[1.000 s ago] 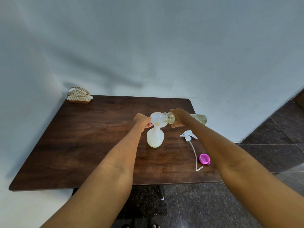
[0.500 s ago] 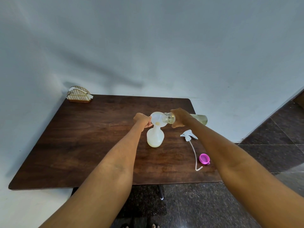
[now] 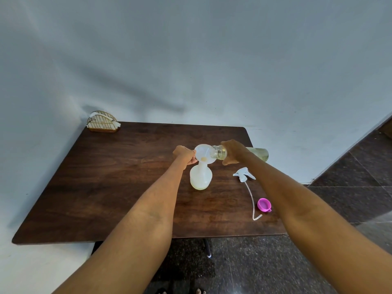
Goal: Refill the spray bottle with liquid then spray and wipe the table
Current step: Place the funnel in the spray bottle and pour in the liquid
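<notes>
The left hand (image 3: 184, 154) pinches the funnel (image 3: 204, 154) steady in the spray bottle (image 3: 200, 177) at mid-table so liquid lands inside, while the right hand (image 3: 233, 152) grips the tilted refill bottle (image 3: 244, 153) just right of the funnel, mouth over it

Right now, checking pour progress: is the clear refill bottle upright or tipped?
Tipped: the clear refill bottle lies nearly level in the right hand, mouth over the funnel.

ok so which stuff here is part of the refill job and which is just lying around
In use: spray bottle, funnel, refill bottle, left hand, right hand, sprayer head with tube, table.
Lying about: pink cap, napkin holder.
</notes>
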